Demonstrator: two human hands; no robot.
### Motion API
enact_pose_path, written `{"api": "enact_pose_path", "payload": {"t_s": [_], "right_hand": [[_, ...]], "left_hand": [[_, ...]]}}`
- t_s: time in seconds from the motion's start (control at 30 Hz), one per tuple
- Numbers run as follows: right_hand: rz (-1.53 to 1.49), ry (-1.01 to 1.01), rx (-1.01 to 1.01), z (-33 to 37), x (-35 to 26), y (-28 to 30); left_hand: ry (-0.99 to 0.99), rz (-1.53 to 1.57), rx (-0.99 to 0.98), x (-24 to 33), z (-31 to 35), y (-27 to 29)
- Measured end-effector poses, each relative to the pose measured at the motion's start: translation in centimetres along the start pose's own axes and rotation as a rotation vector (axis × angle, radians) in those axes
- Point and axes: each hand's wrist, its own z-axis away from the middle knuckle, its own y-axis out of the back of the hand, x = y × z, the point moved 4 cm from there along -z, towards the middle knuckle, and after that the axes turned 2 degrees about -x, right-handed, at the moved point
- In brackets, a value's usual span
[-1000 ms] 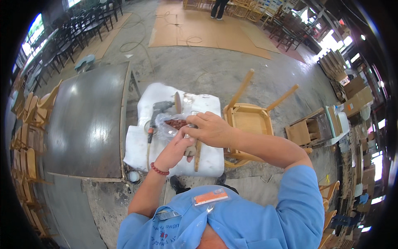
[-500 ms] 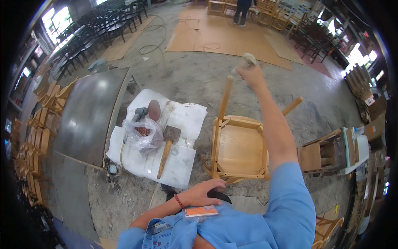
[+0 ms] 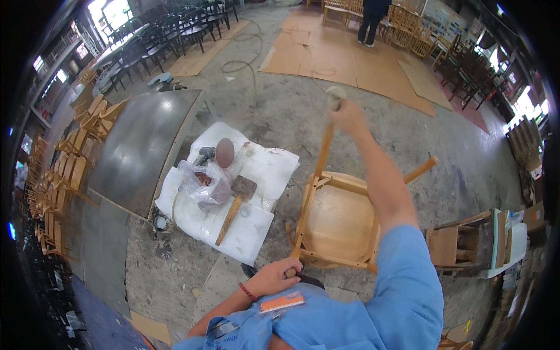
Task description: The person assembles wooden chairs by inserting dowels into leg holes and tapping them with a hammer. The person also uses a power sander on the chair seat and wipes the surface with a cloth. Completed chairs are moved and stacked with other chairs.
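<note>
An upturned light wooden chair (image 3: 336,217) stands in front of me with its underside facing up. My left hand (image 3: 273,280), a red bead bracelet at its wrist, is closed around the end of the near left chair leg (image 3: 290,272). Farther out, my right hand (image 3: 350,118) clutches a pale, crumpled cloth (image 3: 335,93) at the tip of the far left leg (image 3: 324,150). The fingers are partly hidden behind the back of that hand. Another leg (image 3: 421,169) sticks out to the right of my forearm.
Left of the chair, a white foam sheet (image 3: 248,233) carries a mallet (image 3: 236,207), a disc sander (image 3: 221,153) and a clear plastic bag (image 3: 205,185) of brownish bits. A dark-topped table (image 3: 146,154) stands beyond. Stacked wooden parts (image 3: 461,242) lie right; a person (image 3: 371,23) stands far off.
My right hand has come left and down with the cloth onto the tip of the far left leg. My left hand, earlier spread beside the chair, has closed on the near leg. The view has shifted.
</note>
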Motion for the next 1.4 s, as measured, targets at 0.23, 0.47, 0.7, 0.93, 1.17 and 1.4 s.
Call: {"api": "enact_pose_path", "payload": {"t_s": [0.23, 0.47, 0.7, 0.93, 1.17, 1.4], "right_hand": [[-0.117, 0.003, -0.019, 1.3, 1.7, -0.2], [-0.032, 0.006, -0.005, -0.4, 1.7, 0.1], [-0.080, -0.025, 0.001, -1.3, 3.2, 1.7], [-0.054, -0.365, 0.295, 5.0, 13.3, 9.3], [0.005, -0.425, 0.611, 12.6, 22.4, 27.4], [0.160, -0.581, 0.612, 13.4, 27.3, 27.7]], "left_hand": [[0.081, 0.003, -0.005, 0.2, -0.4, 0.2], [0.118, 0.014, -0.013, -0.3, -0.1, -0.3], [0.119, 0.018, 0.018, -0.3, -0.7, -0.5], [0.163, 0.059, 0.048, 0.5, -0.7, -0.5], [0.182, 0.094, 0.037, -0.4, -1.0, -0.8], [0.132, 0.107, 0.079, -0.7, -1.1, -1.0]]}}
